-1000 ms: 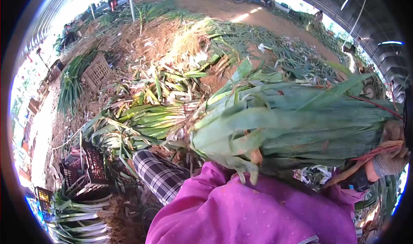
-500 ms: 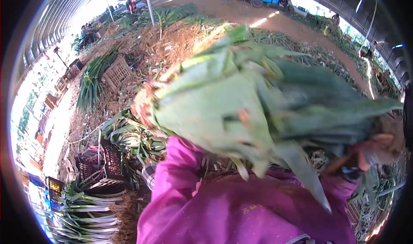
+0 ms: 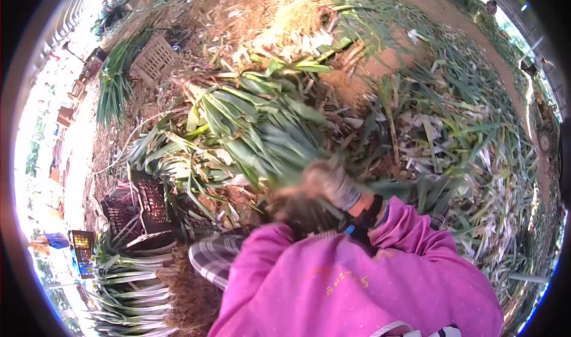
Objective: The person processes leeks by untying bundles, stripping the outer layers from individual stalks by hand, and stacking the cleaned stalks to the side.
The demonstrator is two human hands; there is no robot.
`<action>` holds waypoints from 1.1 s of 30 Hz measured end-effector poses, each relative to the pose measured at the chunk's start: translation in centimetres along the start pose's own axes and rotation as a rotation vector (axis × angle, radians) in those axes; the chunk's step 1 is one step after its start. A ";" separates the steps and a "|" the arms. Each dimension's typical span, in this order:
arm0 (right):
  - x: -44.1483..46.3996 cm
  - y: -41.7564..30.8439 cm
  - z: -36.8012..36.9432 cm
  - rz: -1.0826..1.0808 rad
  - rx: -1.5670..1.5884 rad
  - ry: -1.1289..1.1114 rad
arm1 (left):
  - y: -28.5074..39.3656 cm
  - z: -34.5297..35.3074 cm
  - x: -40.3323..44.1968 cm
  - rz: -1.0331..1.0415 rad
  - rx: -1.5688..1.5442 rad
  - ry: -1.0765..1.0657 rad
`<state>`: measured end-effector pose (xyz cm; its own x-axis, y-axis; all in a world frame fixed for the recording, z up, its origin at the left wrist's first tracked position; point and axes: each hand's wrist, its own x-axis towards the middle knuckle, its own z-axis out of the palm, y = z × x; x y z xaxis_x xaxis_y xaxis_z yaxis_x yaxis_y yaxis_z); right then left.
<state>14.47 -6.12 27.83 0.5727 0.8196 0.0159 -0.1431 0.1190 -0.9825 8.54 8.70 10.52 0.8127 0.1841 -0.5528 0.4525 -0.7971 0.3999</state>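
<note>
A bundle of long green leafy stalks [image 3: 262, 123] lies on the pile in front of me, its pale ends at the upper left and its leaves toward me. My right hand [image 3: 326, 181], in a dirty pale glove, is at the near leaf end of the bundle. Motion blur smears its fingers, so its grip cannot be made out. Past the end of the left pink sleeve [image 3: 267, 235] there is only a dark, brownish blur, and my left hand cannot be told apart in it.
Dark crates [image 3: 153, 203] and white-stemmed stalks with brown roots [image 3: 137, 295] are at the lower left. A tan crate [image 3: 156, 59] lies beside green stalks [image 3: 116, 81] at the upper left. Loose leaves [image 3: 476, 135] cover the ground at right.
The big bundle has gone from across my chest down onto the pile ahead. My right hand has moved from the far right to the middle. The view has tilted down.
</note>
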 end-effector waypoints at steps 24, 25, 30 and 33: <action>-7.1 3.8 -3.4 0.139 -1.651 -0.406 | -17.8 -6.5 -37.9 -0.344 -1.762 0.970; -8.6 4.6 -5.2 0.585 -1.519 -0.516 | -18.5 -6.0 -37.7 -0.269 -1.803 0.930; -5.8 15.0 -3.1 0.594 -1.286 -0.922 | -8.3 -7.0 -31.0 -0.320 -1.550 0.866; -5.6 22.2 2.2 0.503 -1.194 -1.041 | -4.2 -7.0 -26.5 -0.035 -1.621 0.660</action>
<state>6.28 -6.87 6.34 -0.1554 0.6980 -0.6991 0.8046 -0.3211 -0.4994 -12.38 11.22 28.62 0.6089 0.6977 -0.3773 0.0140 0.4662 0.8846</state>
